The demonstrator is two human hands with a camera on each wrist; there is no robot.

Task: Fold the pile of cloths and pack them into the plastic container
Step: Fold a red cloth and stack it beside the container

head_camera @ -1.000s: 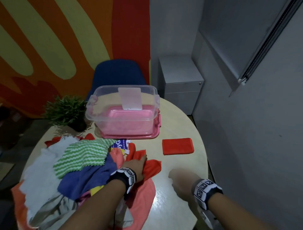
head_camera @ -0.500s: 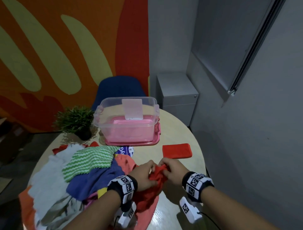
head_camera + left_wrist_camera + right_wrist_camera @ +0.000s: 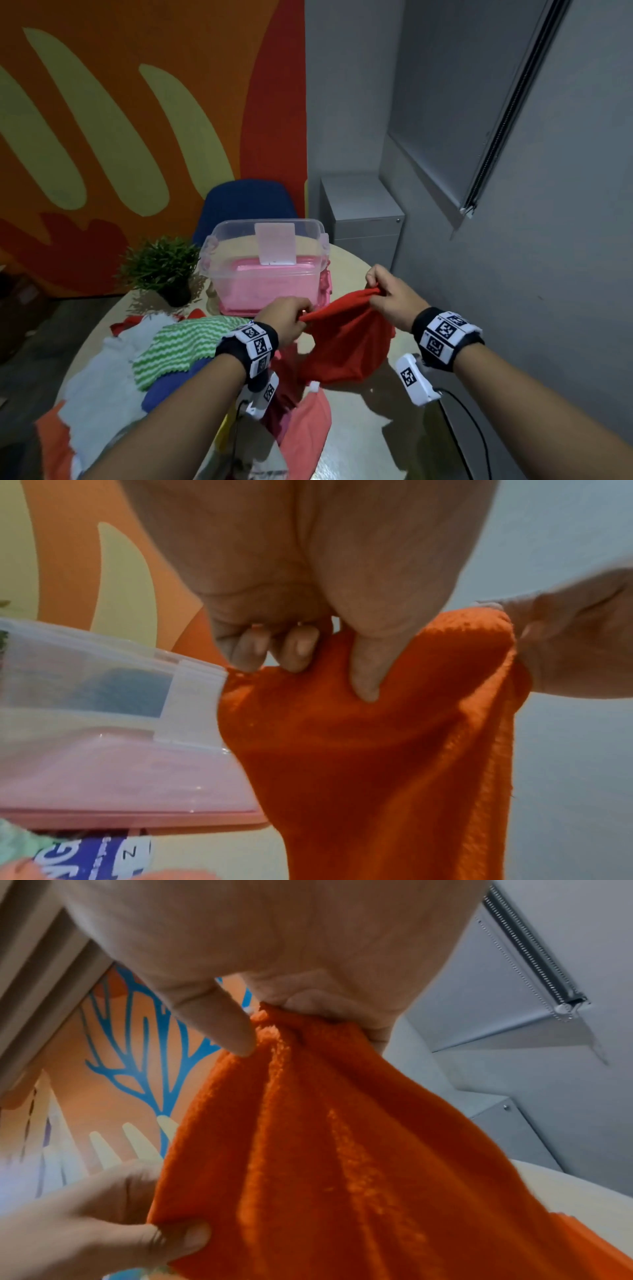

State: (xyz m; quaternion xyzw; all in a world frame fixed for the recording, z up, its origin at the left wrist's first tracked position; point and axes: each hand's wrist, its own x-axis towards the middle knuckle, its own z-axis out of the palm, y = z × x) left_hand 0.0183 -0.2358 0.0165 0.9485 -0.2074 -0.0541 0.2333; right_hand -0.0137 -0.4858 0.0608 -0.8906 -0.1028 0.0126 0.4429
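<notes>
A red cloth (image 3: 346, 339) hangs in the air above the round table (image 3: 363, 431), held by both hands at its top edge. My left hand (image 3: 287, 317) pinches the left end (image 3: 308, 674), and my right hand (image 3: 387, 291) grips the bunched right end (image 3: 284, 1026). Behind them stands the clear plastic container (image 3: 267, 260) with a pink base, open at the top. The pile of cloths (image 3: 137, 370) lies on the table's left: white, green-striped (image 3: 185, 346), blue and salmon pieces. The hanging cloth hides the folded red cloth seen earlier.
A small potted plant (image 3: 161, 270) stands left of the container. A blue chair (image 3: 246, 202) sits behind the table and a grey cabinet (image 3: 359, 209) at the back right. A grey wall runs close along the table's right side.
Both hands have lifted the red cloth off the pile and moved apart, stretching its top edge. A second ago only the left hand touched it. The view has tilted upward.
</notes>
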